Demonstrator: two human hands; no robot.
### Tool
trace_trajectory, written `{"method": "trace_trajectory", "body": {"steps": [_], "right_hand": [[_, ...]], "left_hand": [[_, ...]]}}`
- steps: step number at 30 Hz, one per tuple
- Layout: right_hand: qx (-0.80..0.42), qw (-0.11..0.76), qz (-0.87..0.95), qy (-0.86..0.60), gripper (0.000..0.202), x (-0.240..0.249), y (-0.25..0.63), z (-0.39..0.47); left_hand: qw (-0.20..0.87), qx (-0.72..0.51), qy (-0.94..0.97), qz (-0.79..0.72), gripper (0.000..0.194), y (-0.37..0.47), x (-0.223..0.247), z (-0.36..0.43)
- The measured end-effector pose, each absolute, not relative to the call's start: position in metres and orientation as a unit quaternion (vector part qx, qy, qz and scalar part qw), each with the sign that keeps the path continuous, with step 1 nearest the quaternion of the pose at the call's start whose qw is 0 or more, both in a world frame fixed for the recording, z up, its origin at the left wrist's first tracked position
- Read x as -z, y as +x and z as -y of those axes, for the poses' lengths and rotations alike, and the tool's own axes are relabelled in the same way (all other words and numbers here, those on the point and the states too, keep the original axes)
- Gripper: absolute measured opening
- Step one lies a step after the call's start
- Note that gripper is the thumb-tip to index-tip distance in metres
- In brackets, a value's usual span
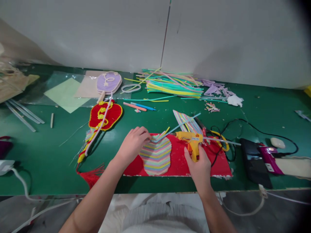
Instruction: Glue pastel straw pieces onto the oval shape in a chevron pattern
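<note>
My right hand (200, 166) grips a yellow hot glue gun (193, 138) by its handle, with a clear glue stick poking out of its back end. The gun's nozzle points left, toward a rounded piece striped in pastel pipe cleaners (156, 158). At that piece's top edge, the fingers of my left hand (134, 140) are closed on the near end of a light blue pipe cleaner (181, 127), which slants up to the right past the nozzle. My fingertips partly hide the grip. Under the striped piece lies a red board (179, 161).
Behind lies a bundle of colored pipe cleaners (173, 85), with purple scraps (216, 89) beside it. A striped triangular piece (187, 121) and a black cord (257, 127) are near the gun. Left are a red fan-shaped ornament (115, 113) and a purple one (114, 84); right, a power strip (291, 166).
</note>
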State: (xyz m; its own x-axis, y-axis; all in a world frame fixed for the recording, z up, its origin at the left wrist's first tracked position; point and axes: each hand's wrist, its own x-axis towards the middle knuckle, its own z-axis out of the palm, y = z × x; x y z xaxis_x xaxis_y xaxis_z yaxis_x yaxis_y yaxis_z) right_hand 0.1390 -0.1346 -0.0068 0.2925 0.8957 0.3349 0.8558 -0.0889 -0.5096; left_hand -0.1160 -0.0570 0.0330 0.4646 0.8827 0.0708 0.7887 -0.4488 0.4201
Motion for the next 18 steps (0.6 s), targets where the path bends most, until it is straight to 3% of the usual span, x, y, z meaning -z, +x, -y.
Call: {"method": "trace_trajectory", "body": {"steps": [7, 18], "right_hand": [[0.029, 0.309, 0.636, -0.707, 0.046, -0.005, 0.129, 0.141], [0.093, 0.234, 0.704, -0.664, 0.041, -0.006, 0.098, 0.134]], "left_hand": [[0.248, -0.337, 0.707, -0.570, 0.009, -0.123, -0.028, 0.057], [0.315, -0.332, 0.631, -0.627, 0.011, -0.129, -0.009, 0.058]]}}
